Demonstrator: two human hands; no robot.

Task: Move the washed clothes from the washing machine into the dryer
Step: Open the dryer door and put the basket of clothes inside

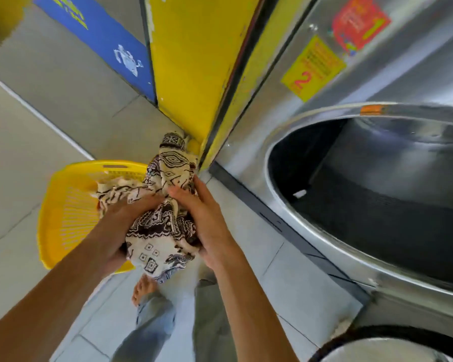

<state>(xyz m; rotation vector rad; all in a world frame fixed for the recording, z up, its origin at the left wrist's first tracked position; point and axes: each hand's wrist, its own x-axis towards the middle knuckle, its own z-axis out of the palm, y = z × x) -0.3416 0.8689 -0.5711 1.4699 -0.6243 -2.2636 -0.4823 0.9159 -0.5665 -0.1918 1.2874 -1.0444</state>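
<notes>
I hold a bundle of cream cloth with dark brown patterns [165, 231] between both hands, above the floor. My left hand [123, 218] grips its left side and my right hand [204, 218] presses on its right side. Part of the cloth trails to the left over a yellow laundry basket [63, 218] on the floor. To the right stands a steel machine with a round open drum [377, 194], dark inside. The bundle is left of the drum opening and outside it.
A yellow panel [194, 61] and a blue sign [97, 30] stand behind the basket. Yellow and red stickers [314, 66] sit on the machine's front. A second round door edge [377, 346] shows at the bottom right. My bare foot [141, 288] and jeans are below the bundle on the tiled floor.
</notes>
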